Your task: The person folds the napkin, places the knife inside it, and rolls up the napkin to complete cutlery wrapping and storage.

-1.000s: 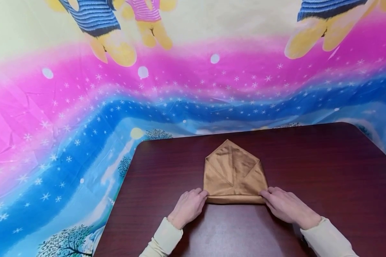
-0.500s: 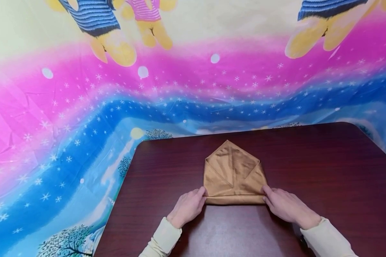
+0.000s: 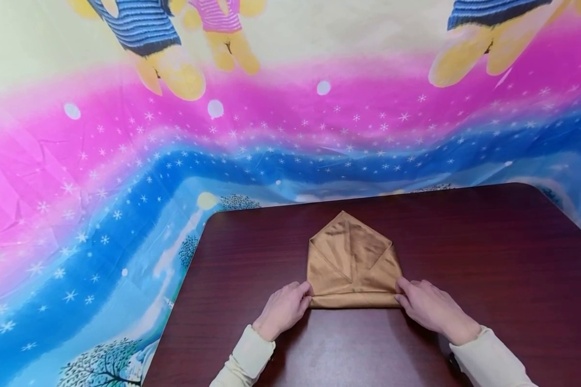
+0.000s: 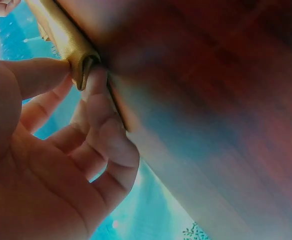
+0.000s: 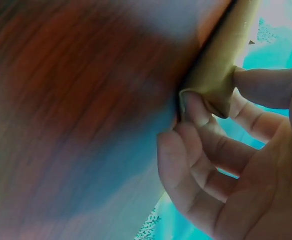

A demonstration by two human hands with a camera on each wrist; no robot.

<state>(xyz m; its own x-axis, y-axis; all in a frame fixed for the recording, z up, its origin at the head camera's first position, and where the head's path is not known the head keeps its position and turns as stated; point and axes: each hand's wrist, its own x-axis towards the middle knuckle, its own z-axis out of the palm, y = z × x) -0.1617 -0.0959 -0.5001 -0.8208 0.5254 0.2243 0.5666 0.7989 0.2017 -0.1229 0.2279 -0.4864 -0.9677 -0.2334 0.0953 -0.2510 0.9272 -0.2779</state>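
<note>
A golden-brown satiny cloth point(image 3: 353, 258) lies folded on the table, its pointed end away from me and a rolled band along its near edge. My left hand point(image 3: 283, 307) pinches the left end of that band. In the left wrist view the thumb presses the outside of the cloth roll point(image 4: 68, 37) while a fingertip sits at its open end. On the other side my right hand point(image 3: 433, 306) pinches the right end the same way. The right wrist view shows a finger tucked into the end of the roll point(image 5: 218, 60), thumb on its outer side.
The dark reddish-brown table point(image 3: 489, 242) has rounded far corners and a glossy patch near me. Behind it hangs a colourful printed backdrop point(image 3: 271, 118) with snowflakes and bears, which also runs down along the table's left side.
Both hands keep hold of the band's ends. The thumbs have shifted slightly, and the rolled band along the near edge looks a little wider than a second ago.
</note>
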